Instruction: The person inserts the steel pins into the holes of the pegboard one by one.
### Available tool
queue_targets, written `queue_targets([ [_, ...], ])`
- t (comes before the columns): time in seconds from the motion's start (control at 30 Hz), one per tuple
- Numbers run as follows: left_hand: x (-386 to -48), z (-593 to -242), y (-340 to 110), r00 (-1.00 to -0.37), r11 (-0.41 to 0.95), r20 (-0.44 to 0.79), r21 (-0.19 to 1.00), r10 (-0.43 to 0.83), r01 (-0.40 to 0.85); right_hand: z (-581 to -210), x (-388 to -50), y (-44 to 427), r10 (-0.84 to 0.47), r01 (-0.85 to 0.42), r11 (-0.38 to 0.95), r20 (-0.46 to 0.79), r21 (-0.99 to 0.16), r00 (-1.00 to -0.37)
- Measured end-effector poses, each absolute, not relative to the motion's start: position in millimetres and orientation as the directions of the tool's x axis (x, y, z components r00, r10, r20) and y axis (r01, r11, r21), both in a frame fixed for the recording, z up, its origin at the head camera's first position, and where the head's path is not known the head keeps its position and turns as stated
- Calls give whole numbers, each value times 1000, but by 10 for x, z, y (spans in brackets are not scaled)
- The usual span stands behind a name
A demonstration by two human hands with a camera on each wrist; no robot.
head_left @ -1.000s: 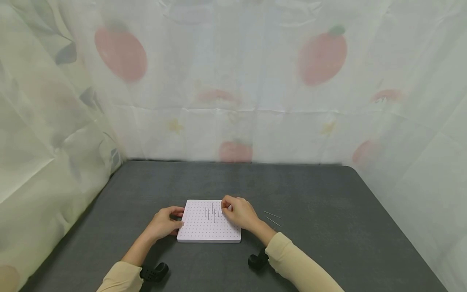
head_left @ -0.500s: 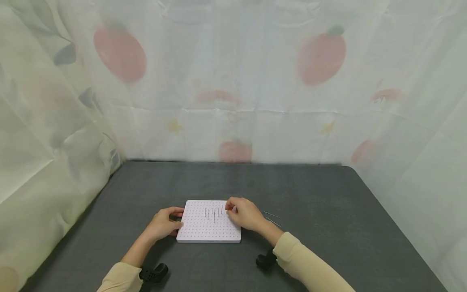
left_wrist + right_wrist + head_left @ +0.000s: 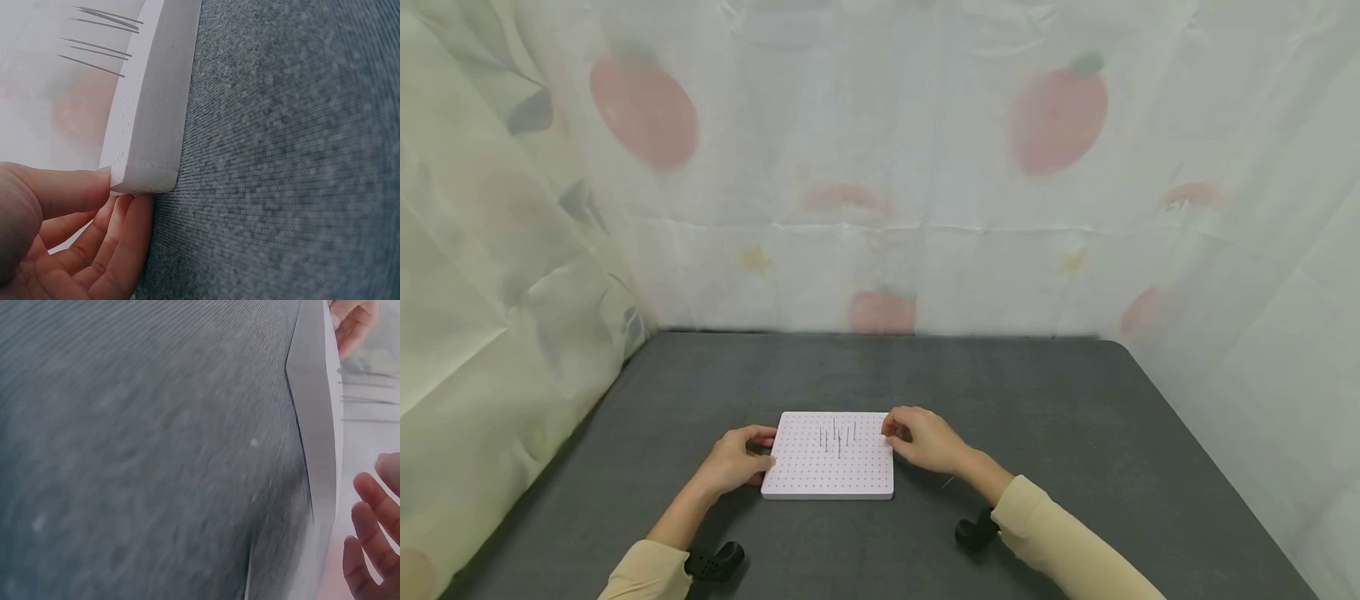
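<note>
A white pegboard [image 3: 827, 475] with rows of small holes lies flat on the dark table. Several thin metal pins [image 3: 838, 444] stand upright in its far middle part; the left wrist view shows these pins [image 3: 94, 65] side-on. At the board's left side, my left hand [image 3: 730, 458] grips the edge, thumb [image 3: 75, 190] on the rim and fingers curled against the side. My right hand [image 3: 928, 440] hovers by the far right corner, fingers loosely bent. In the right wrist view its fingers [image 3: 375, 540] are spread apart, with nothing seen between them.
One loose pin [image 3: 948, 481] lies on the table [image 3: 1060, 433] under my right forearm, which hides whatever else is there. Black wrist cameras [image 3: 976, 531] hang below both sleeves. Printed curtains [image 3: 985, 283] enclose the table at the back and sides.
My right hand has moved right, away from the upright pins to the board's right edge. Its forearm now covers the loose pins seen earlier. My left hand and the board have stayed put.
</note>
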State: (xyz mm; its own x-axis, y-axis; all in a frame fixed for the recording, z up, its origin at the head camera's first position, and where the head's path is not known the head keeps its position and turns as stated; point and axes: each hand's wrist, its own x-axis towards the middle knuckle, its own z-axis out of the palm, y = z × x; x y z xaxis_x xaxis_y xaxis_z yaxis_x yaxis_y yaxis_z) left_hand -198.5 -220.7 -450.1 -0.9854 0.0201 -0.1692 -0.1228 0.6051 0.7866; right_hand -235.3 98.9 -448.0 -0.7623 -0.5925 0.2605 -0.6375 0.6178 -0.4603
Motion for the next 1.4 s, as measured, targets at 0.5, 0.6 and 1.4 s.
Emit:
queue_targets([
  [0.5,-1995,-4501,-2225,-983,600,-182,789,28,-129,-4488,-2231,1385,-609,-619,565,231,-545,-759],
  [0.6,-1999,-4506,-2228,-983,601,-182,789,27,-129,-4485,-2205,1459,-602,-604,543,231,-583,-764],
  [1.4,-1982,-4485,-2221,-986,593,-162,799,48,-103,-4608,-2073,1866,-624,-541,529,134,-654,-770],
])
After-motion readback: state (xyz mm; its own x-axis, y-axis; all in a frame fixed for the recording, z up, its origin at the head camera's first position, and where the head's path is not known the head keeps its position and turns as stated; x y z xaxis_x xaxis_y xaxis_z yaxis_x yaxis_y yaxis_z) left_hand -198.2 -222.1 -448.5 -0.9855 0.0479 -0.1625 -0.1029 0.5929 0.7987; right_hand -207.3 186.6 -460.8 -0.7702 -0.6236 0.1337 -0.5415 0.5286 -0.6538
